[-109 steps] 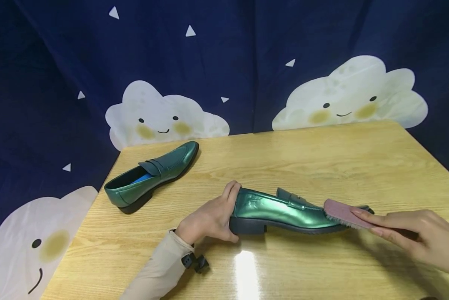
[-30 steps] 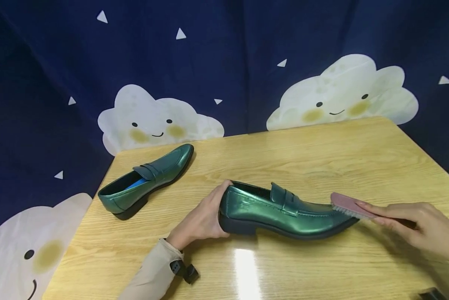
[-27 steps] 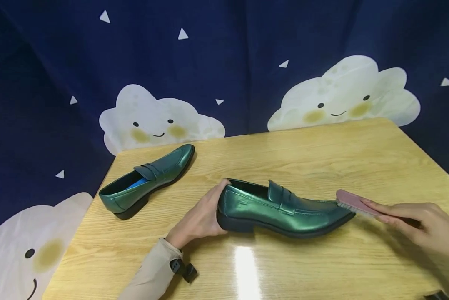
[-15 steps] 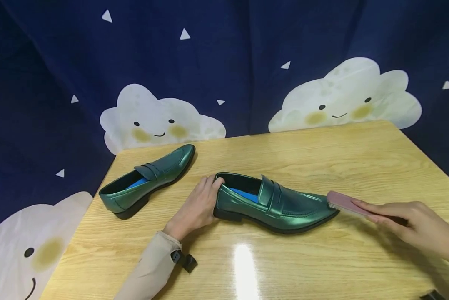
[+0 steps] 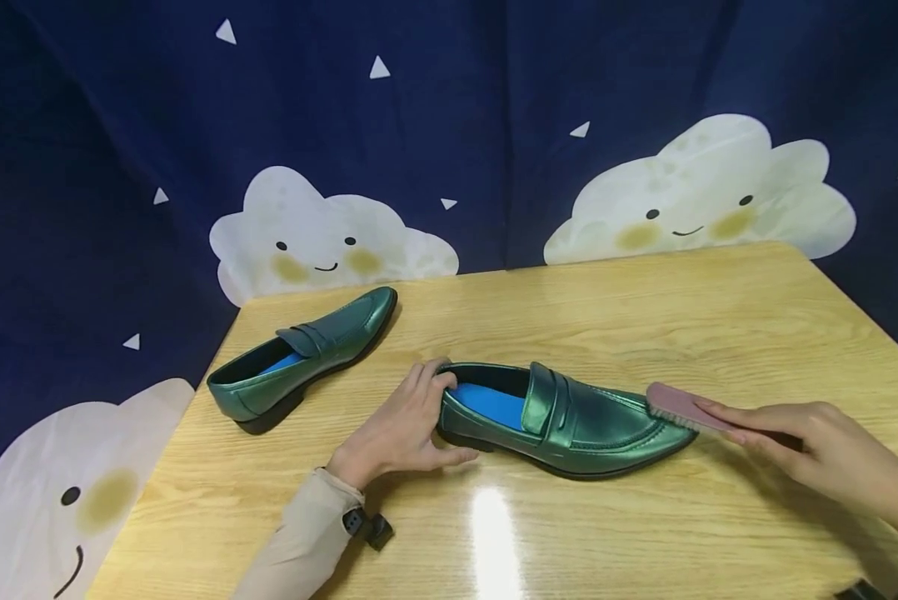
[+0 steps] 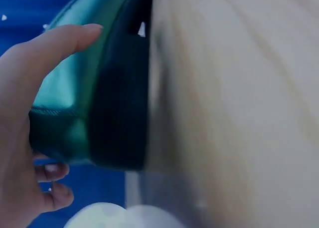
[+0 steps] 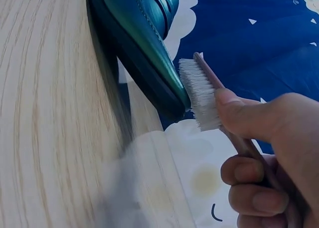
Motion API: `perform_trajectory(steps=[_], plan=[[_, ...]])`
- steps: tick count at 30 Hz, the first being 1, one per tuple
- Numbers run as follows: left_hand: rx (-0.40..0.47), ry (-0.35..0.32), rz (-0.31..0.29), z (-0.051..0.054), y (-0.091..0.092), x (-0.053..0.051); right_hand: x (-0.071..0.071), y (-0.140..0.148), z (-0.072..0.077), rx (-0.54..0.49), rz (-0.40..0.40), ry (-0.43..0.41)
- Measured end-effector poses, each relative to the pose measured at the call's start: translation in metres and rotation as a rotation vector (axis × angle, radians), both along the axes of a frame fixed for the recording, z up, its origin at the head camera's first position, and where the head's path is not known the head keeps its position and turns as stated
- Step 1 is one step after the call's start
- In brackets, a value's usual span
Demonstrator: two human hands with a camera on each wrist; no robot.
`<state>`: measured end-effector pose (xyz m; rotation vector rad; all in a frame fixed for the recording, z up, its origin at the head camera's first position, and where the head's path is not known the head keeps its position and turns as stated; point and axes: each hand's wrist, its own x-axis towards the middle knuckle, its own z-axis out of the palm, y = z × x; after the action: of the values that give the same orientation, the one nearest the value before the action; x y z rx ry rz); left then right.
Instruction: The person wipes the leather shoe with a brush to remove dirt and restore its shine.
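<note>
A shiny green loafer (image 5: 606,425) with a blue insole lies toe to the right in front of the person, its opening facing up. The left hand (image 5: 400,425) grips its heel, thumb along the near side; in the left wrist view the thumb lies on the green heel (image 6: 65,88). In the right hand (image 5: 816,437) is a pink-backed shoe brush (image 5: 681,407), held by its handle. Its pale bristles touch the loafer's toe in the head view. The right wrist view shows the bristles (image 7: 199,91) beside the toe tip and fingers curled round the handle.
A matching green loafer (image 5: 306,358) stands at the left back of the wooden table (image 5: 569,317), toe pointing to the back right. Behind the table hangs a dark blue curtain (image 5: 494,125) with cloud faces. A small black device (image 5: 370,527) is strapped to the left wrist.
The gripped loafer has turned from showing its side to showing its top, with the blue insole now visible. The brush has shifted back and forth around the toe. The other loafer stays put.
</note>
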<state>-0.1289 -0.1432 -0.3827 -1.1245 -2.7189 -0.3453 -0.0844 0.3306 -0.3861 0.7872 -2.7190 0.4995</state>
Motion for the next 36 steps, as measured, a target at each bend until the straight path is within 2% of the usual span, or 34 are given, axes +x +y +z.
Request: perform_trajectory(steps=[5,7,9,13,15,20,24,27,29,32,36], plan=[[0.002,0.117,0.035,0.022,0.015,0.0,0.0,-0.001,0.002,-0.004,0.002,-0.005],[-0.05,0.131,0.039,0.03,0.026,-0.001,-0.001,-0.004,0.003,0.003,-0.002,0.003],[-0.16,0.134,0.058,0.035,0.037,-0.001,-0.003,-0.009,0.004,-0.002,0.015,0.004],[-0.405,0.119,0.154,0.034,0.055,0.001,-0.006,-0.018,0.004,-0.018,0.06,0.013],[-0.476,0.137,0.194,0.032,0.061,0.002,-0.007,-0.021,0.004,-0.025,0.069,0.02],[-0.507,0.176,0.229,0.028,0.071,0.001,-0.008,-0.023,0.006,-0.004,0.053,0.027],[-0.528,0.191,0.24,0.027,0.073,0.0,-0.007,-0.025,0.007,0.024,0.061,0.083],[-0.551,0.212,0.229,0.027,0.074,0.0,-0.006,-0.027,0.009,0.058,0.05,0.145],[-0.57,0.22,0.225,0.027,0.074,0.0,-0.004,-0.027,0.01,0.068,0.047,0.156],[-0.596,0.222,0.234,0.027,0.075,0.001,0.0,-0.025,0.012,0.094,0.058,0.138],[-0.605,0.208,0.262,0.027,0.076,0.002,0.008,-0.023,0.015,0.093,0.139,0.07]])
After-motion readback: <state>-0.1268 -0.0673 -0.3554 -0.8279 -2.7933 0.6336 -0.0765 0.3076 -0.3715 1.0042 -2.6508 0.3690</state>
